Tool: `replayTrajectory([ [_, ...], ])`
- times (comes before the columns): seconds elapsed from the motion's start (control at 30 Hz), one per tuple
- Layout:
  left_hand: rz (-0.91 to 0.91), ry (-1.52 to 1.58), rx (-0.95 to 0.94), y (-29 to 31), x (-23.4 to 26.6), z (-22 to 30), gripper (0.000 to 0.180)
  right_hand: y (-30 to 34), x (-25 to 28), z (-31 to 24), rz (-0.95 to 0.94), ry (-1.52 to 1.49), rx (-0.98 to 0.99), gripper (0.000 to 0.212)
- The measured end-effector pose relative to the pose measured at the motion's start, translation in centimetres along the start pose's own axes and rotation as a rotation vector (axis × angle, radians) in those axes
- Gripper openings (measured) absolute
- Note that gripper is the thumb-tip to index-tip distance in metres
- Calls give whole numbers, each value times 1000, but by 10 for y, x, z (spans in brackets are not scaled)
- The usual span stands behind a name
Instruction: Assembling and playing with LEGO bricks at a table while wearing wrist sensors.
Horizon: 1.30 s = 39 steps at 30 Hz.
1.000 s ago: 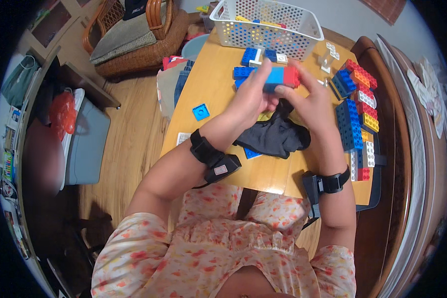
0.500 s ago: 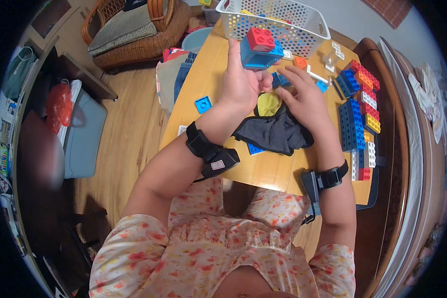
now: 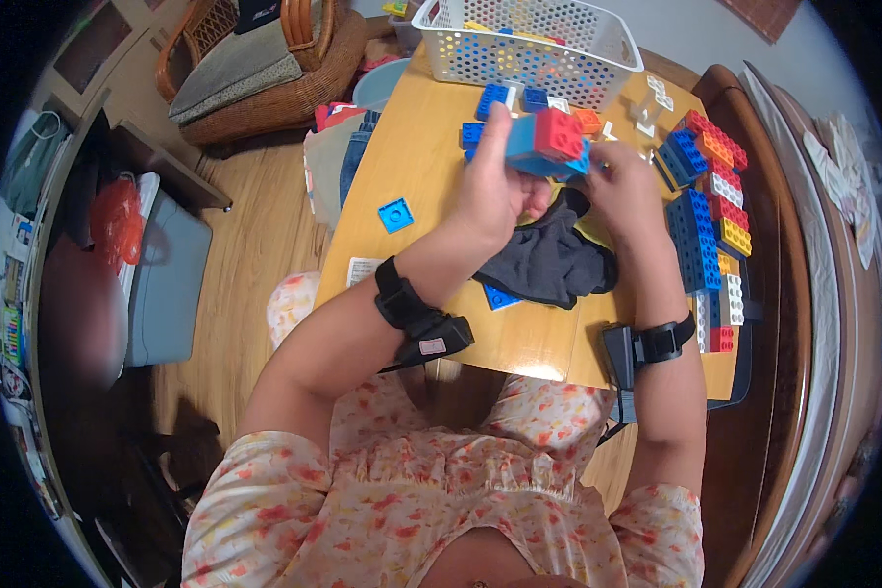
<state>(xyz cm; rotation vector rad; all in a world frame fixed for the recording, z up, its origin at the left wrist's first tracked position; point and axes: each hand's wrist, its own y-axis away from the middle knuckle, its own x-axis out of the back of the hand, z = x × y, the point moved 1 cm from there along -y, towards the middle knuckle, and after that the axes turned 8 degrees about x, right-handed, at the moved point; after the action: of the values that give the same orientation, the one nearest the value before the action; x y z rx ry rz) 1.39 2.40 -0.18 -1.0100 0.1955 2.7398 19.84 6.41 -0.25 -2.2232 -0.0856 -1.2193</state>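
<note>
Closest in, there's a black strap (image 3: 666, 340) on each wrist, then the front of the wooden surface (image 3: 519, 343). A dark grey cloth (image 3: 549, 257) lies rumpled there, partly covering a blue brick (image 3: 501, 297). Just past it, the left hand (image 3: 492, 196) has its fingers clamped on a brick stack (image 3: 527, 137), light blue with a red brick (image 3: 559, 134) at one end. Thumb runs up the left side, probably to brace it and leave the other side reachable. The right hand (image 3: 625, 191) is over at that side, fingers curled in, but can't tell if they're actually gripping anything. Joined bricks (image 3: 694, 240) line the right edge, maybe so they don't crowd the hands. Way back, a white perforated basket (image 3: 529, 69) holds more pieces, likely parked there for elbow room.
</note>
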Motion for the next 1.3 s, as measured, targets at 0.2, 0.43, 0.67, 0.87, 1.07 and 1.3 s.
replayTrajectory([
  [0.2, 52, 18, -73, -7, 6, 2, 66, -14, -16, 27, 282, 272, 262, 40],
  [0.43, -81, 68, 103, -13, 15, 3, 69, -34, -22, 21, 104, 284, 61, 44],
  [0.67, -81, 115, 136, -18, 18, 0, 70, -61, -24, 24, -94, 443, -102, 35],
  [0.87, -97, 144, 166, -17, 19, 5, 69, -50, 5, 11, 132, 277, 45, 23],
  [1.07, -116, 123, 258, -16, 16, 1, 70, -10, 18, -30, 330, -990, -131, 41],
  [1.3, -95, 147, 294, -13, 12, 3, 71, -2, 9, -54, 307, -1120, -5, 36],
])
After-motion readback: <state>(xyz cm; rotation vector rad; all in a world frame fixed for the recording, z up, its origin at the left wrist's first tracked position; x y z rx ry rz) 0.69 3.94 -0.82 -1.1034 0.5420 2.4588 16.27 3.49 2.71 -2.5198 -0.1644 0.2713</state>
